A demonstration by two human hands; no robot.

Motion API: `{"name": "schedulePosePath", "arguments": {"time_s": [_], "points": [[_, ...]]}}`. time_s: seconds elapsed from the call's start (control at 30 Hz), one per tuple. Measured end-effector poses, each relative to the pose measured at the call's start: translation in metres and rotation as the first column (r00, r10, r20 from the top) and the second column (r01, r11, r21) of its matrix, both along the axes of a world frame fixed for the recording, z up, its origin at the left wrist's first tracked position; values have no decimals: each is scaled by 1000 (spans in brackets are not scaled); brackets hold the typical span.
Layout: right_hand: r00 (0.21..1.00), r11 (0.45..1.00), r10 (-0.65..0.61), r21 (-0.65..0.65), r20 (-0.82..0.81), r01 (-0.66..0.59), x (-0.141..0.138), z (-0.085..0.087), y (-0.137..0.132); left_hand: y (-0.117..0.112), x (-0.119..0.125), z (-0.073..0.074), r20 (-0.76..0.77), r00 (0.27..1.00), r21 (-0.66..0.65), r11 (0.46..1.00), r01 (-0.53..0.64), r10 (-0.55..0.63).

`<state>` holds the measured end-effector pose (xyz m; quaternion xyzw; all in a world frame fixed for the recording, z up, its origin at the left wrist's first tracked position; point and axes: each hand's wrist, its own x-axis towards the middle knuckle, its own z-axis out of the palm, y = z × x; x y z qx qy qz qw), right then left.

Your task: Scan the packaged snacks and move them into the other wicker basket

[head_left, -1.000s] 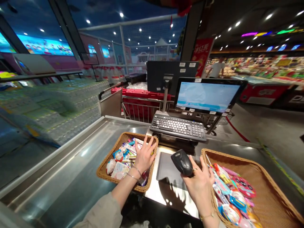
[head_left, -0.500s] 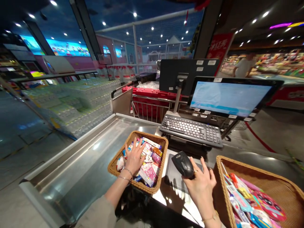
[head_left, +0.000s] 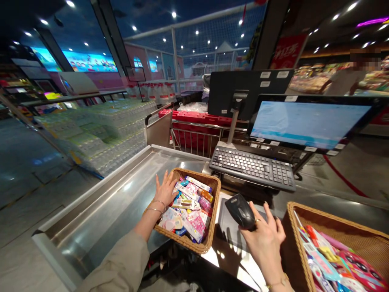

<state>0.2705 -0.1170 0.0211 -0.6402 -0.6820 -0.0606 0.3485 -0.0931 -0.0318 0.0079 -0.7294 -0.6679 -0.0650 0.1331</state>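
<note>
My left hand (head_left: pixel 165 192) rests at the left rim of a brown wicker basket (head_left: pixel 215 211), its fingers spread and nothing gripped. Small packaged goods (head_left: pixel 190 207) fill this basket, with pink, white and blue wrappers and boxes. To its right, my right hand (head_left: pixel 265 235) grips a black handheld barcode scanner (head_left: pixel 240 211) between thumb and forefinger, the other fingers raised. A grey pad on the bright counter (head_left: pixel 209 254) lies beneath the scanner. The palm hides part of the scanner's handle.
Another wicker basket (head_left: pixel 294 243) with colourful packages stands at the right. Behind are a black keyboard (head_left: pixel 253 164) and a lit monitor (head_left: pixel 310 123). A metal counter tray (head_left: pixel 115 202) extends left. Beyond it stand stacked bottle packs (head_left: pixel 100 125). A person (head_left: pixel 343 81) is in the right background.
My left hand has moved from on top of the packages to the basket's left rim, uncovering them. The right hand still holds the scanner. The view has shifted slightly left.
</note>
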Motion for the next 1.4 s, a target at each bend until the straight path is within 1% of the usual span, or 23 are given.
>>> {"name": "schedulePosePath", "arguments": {"time_s": [0.13,0.27,0.4,0.43,0.57,0.7,0.8,0.9,1.2,1.4], "points": [[998,998,-56,21,14,55,2,-2,3,14,3,-9,-2,999,-3,999,43,-43],[996,996,-89,19,27,89,3,-3,7,23,13,-17,25,996,24,996,89,-90],[994,994,-102,29,31,101,3,-4,10,38,29,-19,66,985,46,987,155,-158],[994,994,-107,29,29,107,3,-4,10,43,34,-18,67,984,39,985,166,-168],[989,989,-148,29,23,147,4,-2,9,63,52,-16,-10,969,-38,969,244,-245],[982,982,-187,38,32,186,10,-3,7,77,65,-20,-50,958,-72,957,280,-284],[975,975,-219,33,28,218,15,-4,4,81,67,-24,-74,958,-84,959,271,-278],[970,970,-244,21,27,243,19,-4,3,82,64,-27,-85,959,-90,960,264,-271],[971,970,-240,27,12,240,20,-3,2,84,54,-22,-69,955,-121,952,280,-289],[971,971,-238,26,14,237,22,-2,-2,79,53,-24,-70,959,-100,959,267,-274]]}}
